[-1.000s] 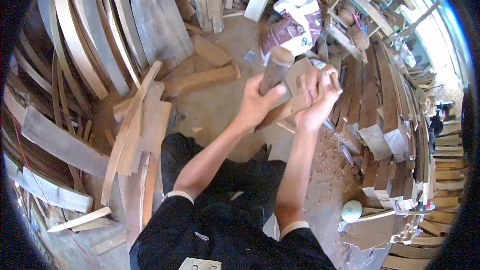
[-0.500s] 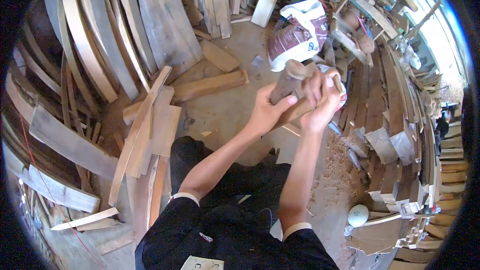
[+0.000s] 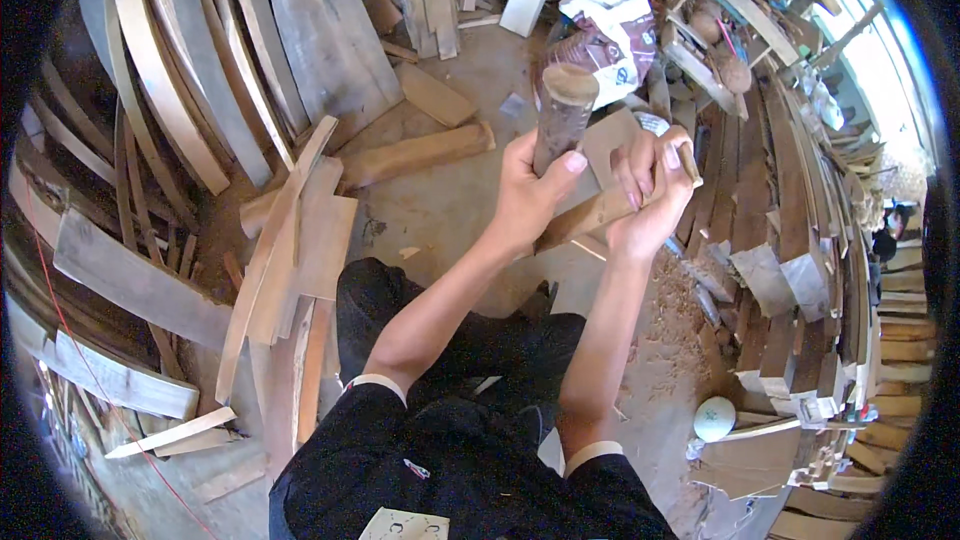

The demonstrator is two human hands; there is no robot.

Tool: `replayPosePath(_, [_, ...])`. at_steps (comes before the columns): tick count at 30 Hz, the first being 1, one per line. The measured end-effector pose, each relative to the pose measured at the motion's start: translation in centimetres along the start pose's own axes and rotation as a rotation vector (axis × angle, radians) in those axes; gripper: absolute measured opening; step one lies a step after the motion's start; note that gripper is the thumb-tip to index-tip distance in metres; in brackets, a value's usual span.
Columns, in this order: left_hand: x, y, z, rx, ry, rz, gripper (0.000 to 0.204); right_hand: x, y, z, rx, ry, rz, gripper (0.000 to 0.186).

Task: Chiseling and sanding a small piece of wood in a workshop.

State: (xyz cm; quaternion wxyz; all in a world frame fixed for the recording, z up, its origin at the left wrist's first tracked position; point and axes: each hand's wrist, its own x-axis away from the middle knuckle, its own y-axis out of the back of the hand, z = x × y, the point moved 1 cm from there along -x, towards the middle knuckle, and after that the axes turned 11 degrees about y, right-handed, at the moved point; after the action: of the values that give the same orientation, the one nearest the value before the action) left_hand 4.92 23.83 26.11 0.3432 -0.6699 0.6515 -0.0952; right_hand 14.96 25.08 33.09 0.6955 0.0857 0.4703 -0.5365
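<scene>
My left hand is closed around a short, dark cylindrical wooden piece, held upright with a paler, rounded top. My right hand grips a brown wooden piece that runs diagonally down and left beneath the cylinder, its end showing above my fingers. A flat grey-brown piece sits between my hands, beside the cylinder; whether it is joined to either piece I cannot tell. A white and maroon sack lies on the floor beyond them.
Curved planks lean along the left, with loose boards beside me. Stacked timber lines the right, with wood shavings and a white round object. Offcuts lie on the concrete floor; a thin red cord crosses the lower left.
The dark cylinder in my left hand dipped half a second ago and is now raised higher, apart from the wood in my right hand. Both grips remain closed.
</scene>
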Motion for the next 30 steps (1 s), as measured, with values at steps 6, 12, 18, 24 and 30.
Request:
replayPosePath(6, [-0.4,0.0,0.8,0.007,-0.002,-0.023,0.025,-0.4,0.7,0.2,0.011,-0.012,-0.021,0.023])
replayPosePath(12, [-0.4,0.9,1.7,-0.125,-0.026,-0.102,0.026,-0.3,0.2,-0.1,0.017,-0.022,-0.033,0.023])
replayPosePath(18, [0.0,0.2,0.7,-0.023,-0.072,-0.047,0.021,-0.1,0.2,0.1,0.018,-0.017,-0.005,0.023])
replayPosePath(24, [-1.1,0.0,1.0,-0.063,0.007,0.014,0.026,-0.5,1.5,0.3,0.007,-0.036,0.004,0.027])
replayPosePath(30, [-1.5,-1.1,1.2,-0.049,0.043,0.062,0.029,-0.4,1.7,0.2,-0.05,-0.042,-0.057,0.026])
